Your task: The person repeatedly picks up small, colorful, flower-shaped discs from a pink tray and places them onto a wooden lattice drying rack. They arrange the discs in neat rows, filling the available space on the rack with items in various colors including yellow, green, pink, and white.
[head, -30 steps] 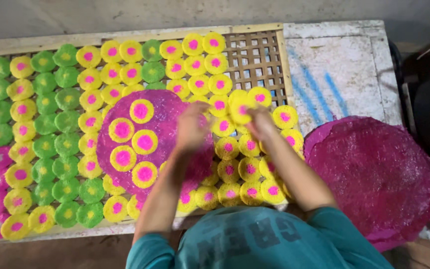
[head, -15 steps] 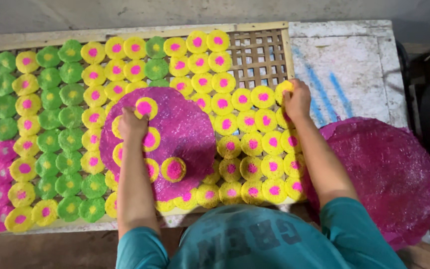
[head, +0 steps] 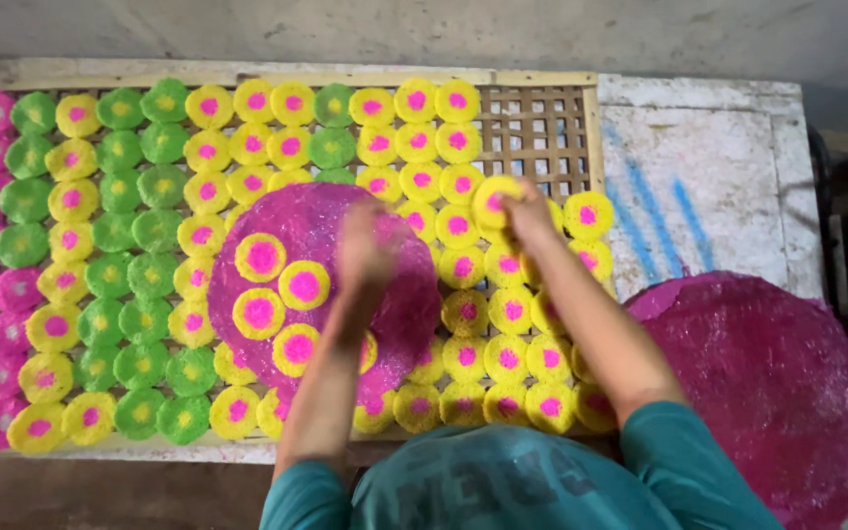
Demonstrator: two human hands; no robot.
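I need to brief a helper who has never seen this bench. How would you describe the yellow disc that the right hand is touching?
Start at the wooden lattice tray that runs across the bench, and find its bare corner at the top right. Just below that bare patch, the right hand presses on a yellow disc. Unlike its neighbours with clear pink centres, this one is partly under fingers.

Motion blurs the left hand (head: pixel 365 245) over the pink mat (head: pixel 326 236).

wooden lattice rack (head: pixel 542 128), coloured discs (head: pixel 130 255), pink sheet (head: pixel 326 226)
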